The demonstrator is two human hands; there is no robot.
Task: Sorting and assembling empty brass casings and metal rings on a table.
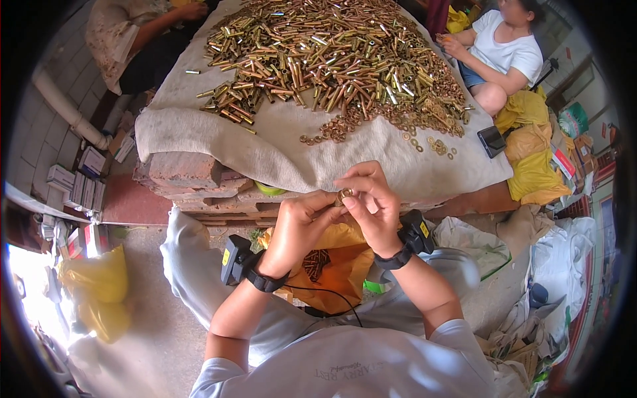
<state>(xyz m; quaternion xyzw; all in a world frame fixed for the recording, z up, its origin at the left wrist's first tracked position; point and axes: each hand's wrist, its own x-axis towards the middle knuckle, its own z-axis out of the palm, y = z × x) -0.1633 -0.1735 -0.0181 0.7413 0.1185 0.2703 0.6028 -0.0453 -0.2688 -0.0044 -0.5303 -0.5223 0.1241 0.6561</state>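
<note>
Just off the near edge of the cloth-covered table, my two hands meet around a small gold-coloured metal ring (344, 195). My left hand (306, 215) pinches it from the left, fingertips pressed together. The thumb and fingers of my right hand (373, 209) close on it from the other side. Whether a bolt or sleeve runs through the ring is hidden by the fingers. Beyond my hands lie gold-coloured washers (436, 144) and a cluster of small coppery rings or nuts (338, 127). Behind these spreads a big heap of metal tubes (312, 60).
Beneath my hands, an orange-yellow bag (348, 265) holding metal pieces stands between my legs. A dark phone (492, 141) rests on the cloth's right edge (458, 176). Stacked bricks (186, 171) support the table. Two other people sit at its far left and far right.
</note>
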